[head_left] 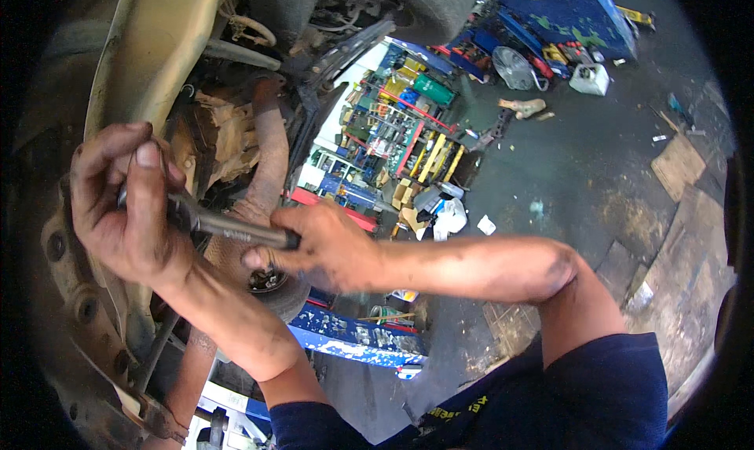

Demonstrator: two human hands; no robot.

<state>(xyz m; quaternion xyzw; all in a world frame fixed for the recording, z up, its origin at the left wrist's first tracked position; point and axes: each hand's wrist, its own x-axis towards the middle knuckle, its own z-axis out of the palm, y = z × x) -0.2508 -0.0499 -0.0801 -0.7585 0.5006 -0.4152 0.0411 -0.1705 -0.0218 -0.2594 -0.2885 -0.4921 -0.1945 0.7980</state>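
Closest to me is a grey metal ratchet wrench (228,226), its dark handle end pointing right. My left hand (129,206) is closed around its left end, the thumb along it. My right hand (334,246) is slightly blurred behind the handle end, with bent fingers and the thumb below the handle. Whatever it pinches, if anything, is hidden. Just under that thumb sits a dark round opening (265,279) with small bits in it. Behind the hands runs a rusty exhaust pipe (269,140) on the underside of a raised vehicle.
A tan metal beam (149,53) and a holed bracket (82,305) flank my left hand. A tyre (436,10) hangs above. A blue lift part (357,336) is below. Cluttered shelves (393,128) stand beyond, with cardboard (677,167) and a white container (589,79) on the floor.
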